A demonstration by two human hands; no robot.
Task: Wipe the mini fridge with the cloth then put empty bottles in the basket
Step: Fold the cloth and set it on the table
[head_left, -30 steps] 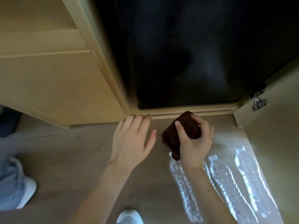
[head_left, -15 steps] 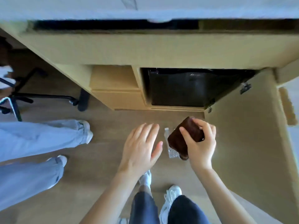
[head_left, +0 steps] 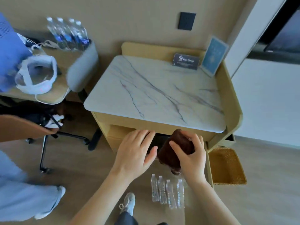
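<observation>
My right hand (head_left: 191, 157) grips a folded dark brown cloth (head_left: 173, 151) in front of the cabinet. My left hand (head_left: 134, 151) hovers beside it, fingers spread and holding nothing. Only a dark sliver of the mini fridge (head_left: 160, 139) shows between my hands, under the marble-topped cabinet (head_left: 154, 90). Several clear empty bottles (head_left: 168, 193) lie side by side on the wooden floor below my hands. A woven basket (head_left: 227, 166) sits on the floor to the right of the cabinet.
Two sign cards (head_left: 185, 61) stand at the back of the marble top. A grey chair (head_left: 82, 65) and a desk with full water bottles (head_left: 68, 34) and a plastic bag (head_left: 37, 73) are at left. Another person's legs (head_left: 24, 197) are at lower left.
My view has risen from close to the fridge to high above the cabinet. Both hands kept their pose, the right still holding the cloth. The basket and marble top have come into view.
</observation>
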